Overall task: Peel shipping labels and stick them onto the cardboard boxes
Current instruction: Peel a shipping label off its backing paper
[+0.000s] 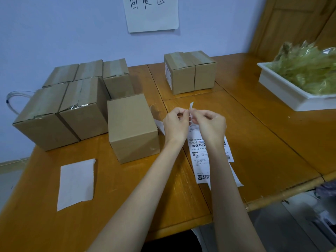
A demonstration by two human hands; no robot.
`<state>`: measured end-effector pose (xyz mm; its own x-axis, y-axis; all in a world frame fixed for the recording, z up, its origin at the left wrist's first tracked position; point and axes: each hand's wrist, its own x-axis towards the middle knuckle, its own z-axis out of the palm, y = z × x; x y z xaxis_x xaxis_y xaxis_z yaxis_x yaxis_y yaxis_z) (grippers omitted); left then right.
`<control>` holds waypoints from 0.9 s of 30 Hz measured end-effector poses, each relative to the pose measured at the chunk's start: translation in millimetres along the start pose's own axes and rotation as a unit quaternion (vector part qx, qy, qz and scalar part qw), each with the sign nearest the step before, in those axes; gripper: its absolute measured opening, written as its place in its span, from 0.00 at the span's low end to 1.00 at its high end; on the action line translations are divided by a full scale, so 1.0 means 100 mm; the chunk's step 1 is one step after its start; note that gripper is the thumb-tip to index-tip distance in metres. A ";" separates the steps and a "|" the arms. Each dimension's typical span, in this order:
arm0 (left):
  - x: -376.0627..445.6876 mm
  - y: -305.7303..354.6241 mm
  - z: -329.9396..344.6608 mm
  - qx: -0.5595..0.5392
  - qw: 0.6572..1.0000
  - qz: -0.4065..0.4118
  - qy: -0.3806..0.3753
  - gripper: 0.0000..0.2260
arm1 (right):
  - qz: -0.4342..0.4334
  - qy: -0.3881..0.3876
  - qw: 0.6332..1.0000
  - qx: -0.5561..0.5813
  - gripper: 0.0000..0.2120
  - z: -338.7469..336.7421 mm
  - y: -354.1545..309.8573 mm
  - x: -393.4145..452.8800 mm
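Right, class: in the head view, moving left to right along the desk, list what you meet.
Blank backing sheet → plain cardboard box → left hand → right hand, both pinching the top of the shipping label strip → white tray of greenish film.

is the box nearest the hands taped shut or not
Cannot tell. The box stands closed with a plain top, no tape visible, unlike the taped boxes behind it.
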<state>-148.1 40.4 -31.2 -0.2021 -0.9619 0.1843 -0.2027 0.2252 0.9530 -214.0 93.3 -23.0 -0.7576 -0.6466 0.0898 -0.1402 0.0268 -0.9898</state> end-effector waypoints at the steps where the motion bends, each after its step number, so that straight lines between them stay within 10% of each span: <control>1: 0.00 -0.01 0.00 0.000 1.000 0.002 -0.001 0.08 | -0.014 0.005 1.000 -0.016 0.05 0.01 0.01 0.01; 11: -0.03 -0.03 0.01 0.002 0.999 -0.052 -0.007 0.10 | -0.027 0.019 0.989 -0.141 0.04 0.07 0.07 0.08; 22: -0.05 -0.03 0.01 -0.271 0.925 -0.260 -0.048 0.10 | 0.053 0.000 0.996 -0.073 0.05 0.11 0.14 0.10; 27: -0.04 0.00 -0.01 -0.247 0.944 -0.214 -0.055 0.07 | -0.002 0.005 0.993 -0.114 0.05 0.10 0.12 0.10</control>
<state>-146.5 43.9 -31.3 -0.3069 -0.9200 -0.2437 0.1764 -0.3066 0.9354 -216.5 79.7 -35.4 -0.7630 -0.6393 0.0952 -0.2830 0.1980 -0.9384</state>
